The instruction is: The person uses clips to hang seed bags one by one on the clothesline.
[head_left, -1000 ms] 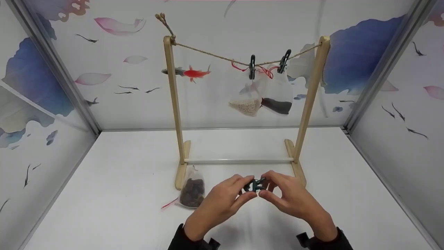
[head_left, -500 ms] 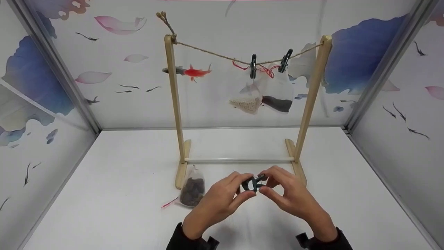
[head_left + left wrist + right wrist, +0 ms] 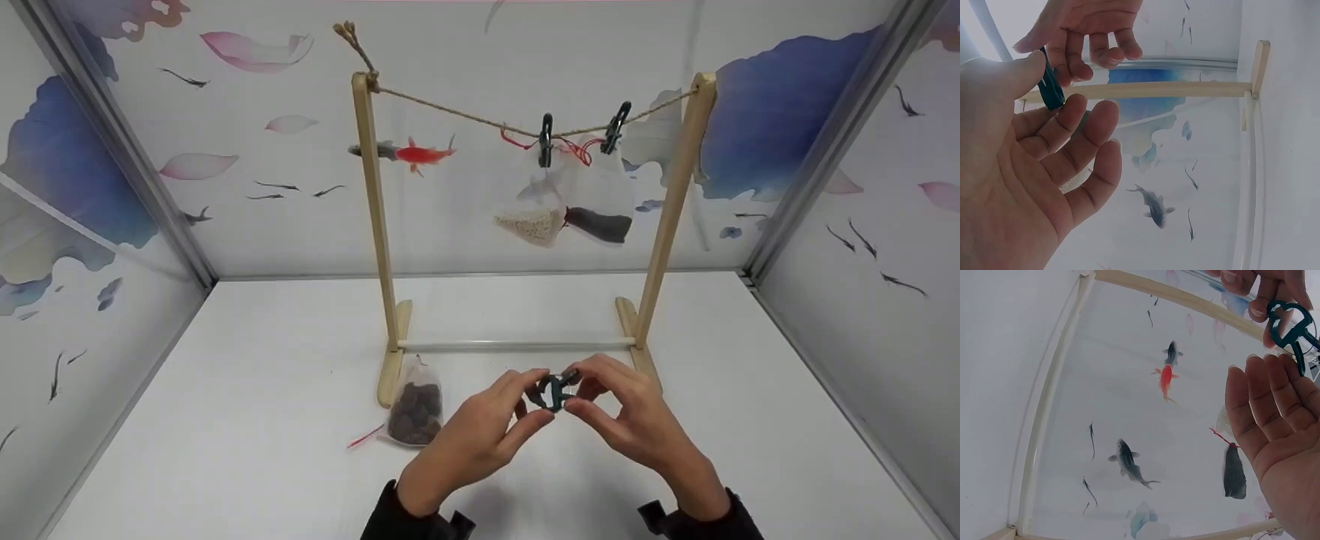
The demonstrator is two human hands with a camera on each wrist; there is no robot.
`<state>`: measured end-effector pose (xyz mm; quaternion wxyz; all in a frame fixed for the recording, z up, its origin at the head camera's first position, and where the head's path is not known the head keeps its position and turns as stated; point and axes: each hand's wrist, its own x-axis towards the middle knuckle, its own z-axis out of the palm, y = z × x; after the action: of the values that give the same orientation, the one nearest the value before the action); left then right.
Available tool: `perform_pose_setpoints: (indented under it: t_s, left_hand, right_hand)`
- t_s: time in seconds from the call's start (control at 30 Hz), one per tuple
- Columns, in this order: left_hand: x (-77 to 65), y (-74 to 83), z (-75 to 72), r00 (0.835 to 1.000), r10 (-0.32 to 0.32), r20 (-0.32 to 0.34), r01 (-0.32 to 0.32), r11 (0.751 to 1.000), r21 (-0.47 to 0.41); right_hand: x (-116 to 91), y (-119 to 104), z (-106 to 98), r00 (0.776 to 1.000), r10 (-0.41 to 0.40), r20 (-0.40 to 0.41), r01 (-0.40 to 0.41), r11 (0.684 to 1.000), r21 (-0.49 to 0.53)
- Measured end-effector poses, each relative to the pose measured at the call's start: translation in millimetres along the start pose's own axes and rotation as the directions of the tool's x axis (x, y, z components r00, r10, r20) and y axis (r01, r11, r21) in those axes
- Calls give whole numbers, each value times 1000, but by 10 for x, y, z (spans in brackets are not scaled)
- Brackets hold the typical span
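Note:
Above the table in the head view, a dark green plastic spring clip point(image 3: 556, 396) is between my two hands. My left hand point(image 3: 487, 424) pinches its rounded end between thumb and fingertips. On the other side, my right hand point(image 3: 630, 412) has thumb and fingers at the clip's two handles. The right wrist view shows the clip point(image 3: 1289, 337) from the side, with a curved end and a crossbar. Only a narrow strip of the clip point(image 3: 1051, 87) shows beside my left thumb in the left wrist view. A mesh bag point(image 3: 416, 412) of dark lumps stands left of my left hand.
A wooden frame point(image 3: 375, 217) stands behind my hands, with a sagging rope point(image 3: 450, 114) strung across it. Two dark clips, one mid-rope point(image 3: 546, 140) and one farther right point(image 3: 615, 129), hold a bag of pale grains point(image 3: 532, 225) and a bag of black filling point(image 3: 600, 223).
The green clip has turned a little between my fingers, and its rounded opening shows more plainly. My right hand has risen slightly. The hanging bags and the standing bag stay put.

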<state>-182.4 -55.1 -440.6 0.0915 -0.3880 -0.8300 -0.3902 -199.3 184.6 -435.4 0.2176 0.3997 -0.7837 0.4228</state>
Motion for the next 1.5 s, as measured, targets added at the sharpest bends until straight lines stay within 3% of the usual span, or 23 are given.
perform_pose_setpoints:
  t_s: [0.27,0.57,0.8,1.03,1.23,1.37,1.43,1.5]
  left_hand:
    - [-7,-2,10,1000,9,18,-9,1000,-6]
    - [-2,-2,43,1000,3,10,-3,1000,-22]
    - [2,-15,23,1000,-10,25,10,1000,-12]
    - [-9,-60,-45,998,-40,-39,42,998,44]
    - [-52,-173,-164,990,-72,-118,82,993,90]
    - [-91,-283,-230,967,-139,-216,174,972,155]
    - [-120,-353,-245,937,-199,-287,262,943,204]
    - [-154,-439,-246,899,-262,-351,362,896,256]
  right_hand:
    - [12,51,43,996,-78,-47,80,996,37]
    - [28,23,55,990,-105,-93,107,994,26]
    - [4,65,43,992,-96,-82,98,995,21]
    - [10,46,-28,992,-58,-109,58,998,-2]
    - [10,63,-73,989,-70,-127,66,997,-39]
    - [5,73,-87,989,-65,-135,58,997,-56]
    - [0,73,-87,989,-56,-139,49,997,-58]
    - [-6,66,-86,990,-34,-137,27,998,-53]
